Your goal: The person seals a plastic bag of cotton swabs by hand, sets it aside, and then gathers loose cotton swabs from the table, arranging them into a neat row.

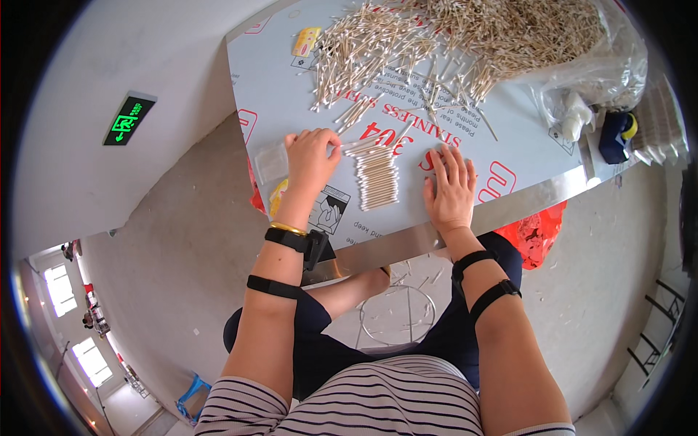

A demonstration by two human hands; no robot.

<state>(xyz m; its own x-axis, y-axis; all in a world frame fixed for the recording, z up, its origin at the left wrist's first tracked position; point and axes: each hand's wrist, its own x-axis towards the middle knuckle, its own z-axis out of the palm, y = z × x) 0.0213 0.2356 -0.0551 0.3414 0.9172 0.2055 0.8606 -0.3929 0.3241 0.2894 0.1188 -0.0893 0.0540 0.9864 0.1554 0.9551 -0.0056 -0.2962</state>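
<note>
Cotton swabs lie side by side in a neat row [378, 182] on the metal-topped table, between my two hands. At the row's far left end my left hand [313, 156] has its fingers curled and thumb drawn in, pinching the end of a cotton swab [354, 146]. To the right of the row my right hand [451, 189] lies palm down, fingers stretched out on the table. A small clear plastic box [271, 163] sits just left of my left hand. Beyond both hands spreads a large heap of loose swabs [502, 36].
The table [523, 149] has a bent metal front edge. A clear plastic bag [618, 54], a white bottle [576, 116] and a dark blue tape dispenser [614, 138] stand at the right. Yellow cards [306, 41] lie at the left. A red bag [534, 236] hangs below the edge.
</note>
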